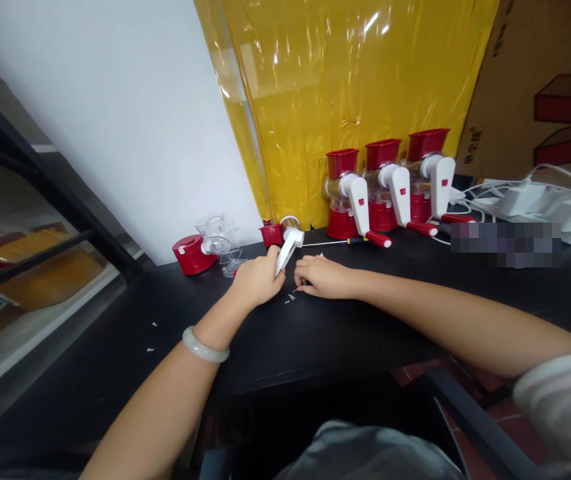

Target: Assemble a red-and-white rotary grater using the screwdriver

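Observation:
My left hand (259, 277) is closed around a white crank handle (288, 252), which tilts up and away from the table. Beyond the handle are a metal grater drum (290, 224) and a small red part (271, 234). On the black tabletop, my right hand (323, 277) is curled, thumb and fingertips together beside several small white bits (291, 297). Whatever its fingertips pinch is too small to make out. Behind my right hand lies a thin screwdriver (323, 244).
Three red-and-white rotary graters (344, 200) stand at the back right. A red grater base (194, 255) and clear plastic parts (217, 237) sit back left. White chargers and cables (525, 200) crowd the right. Yellow wrapping (355, 73) and a carton (530, 87) rise behind the table.

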A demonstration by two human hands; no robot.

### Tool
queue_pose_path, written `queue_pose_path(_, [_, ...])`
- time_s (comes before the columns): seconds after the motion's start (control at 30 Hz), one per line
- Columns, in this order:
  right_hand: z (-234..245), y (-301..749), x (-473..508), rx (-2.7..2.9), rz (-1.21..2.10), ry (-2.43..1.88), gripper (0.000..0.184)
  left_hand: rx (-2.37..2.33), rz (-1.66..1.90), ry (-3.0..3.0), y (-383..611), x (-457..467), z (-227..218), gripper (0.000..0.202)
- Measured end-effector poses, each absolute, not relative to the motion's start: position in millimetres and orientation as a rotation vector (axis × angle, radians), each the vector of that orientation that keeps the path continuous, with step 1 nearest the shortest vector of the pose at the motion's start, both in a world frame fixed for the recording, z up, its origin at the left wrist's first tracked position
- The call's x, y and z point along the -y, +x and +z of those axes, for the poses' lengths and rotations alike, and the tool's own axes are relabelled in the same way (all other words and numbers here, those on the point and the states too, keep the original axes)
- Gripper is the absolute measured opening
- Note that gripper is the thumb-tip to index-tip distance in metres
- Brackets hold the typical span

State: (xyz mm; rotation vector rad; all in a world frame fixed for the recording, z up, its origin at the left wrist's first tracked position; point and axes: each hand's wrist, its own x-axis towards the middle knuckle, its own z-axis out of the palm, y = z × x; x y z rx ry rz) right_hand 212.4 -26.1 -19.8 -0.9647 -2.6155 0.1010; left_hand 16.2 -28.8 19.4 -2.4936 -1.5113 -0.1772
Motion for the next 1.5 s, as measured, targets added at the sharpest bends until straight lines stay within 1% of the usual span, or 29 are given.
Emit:
queue_pose_path(0.27, [-23,215,21,2.572,0.077,-0.955,0.003,1.536,-0.213,-2.496,16,29,17,0.036])
queue_pose_path(0.47, [-15,223,13,2.316,0.105,-0.931,0.002,1.678,-0.473,-2.575,20,30,16,0.034])
queue_pose_path(0.6, [-12,223,8,2.008,0.212,-0.98,0.005,1.751,-0.679,-2.623,22,30,14,0.033])
queue_pose_path(0.77, [-14,219,6,1.723,0.463,-1.002,0.009,1.758,-0.851,-2.675,23,31,11,0.03])
queue_pose_path(0.93, [-15,216,9,1.657,0.546,-0.948,0.01,1.703,-0.884,-2.722,26,35,10,0.03])
queue_pose_path(1.1, [-13,214,13,1.65,0.585,-0.94,0.013,1.688,-0.842,-2.712,29,38,10,0.029])
queue_pose_path(1.27, [-15,213,13,1.637,0.597,-0.919,0.017,1.675,-0.846,-2.716,30,40,11,0.029])
queue_pose_path(1.5, [-15,213,15,1.637,0.611,-0.896,0.018,1.666,-0.868,-2.745,29,40,10,0.028])
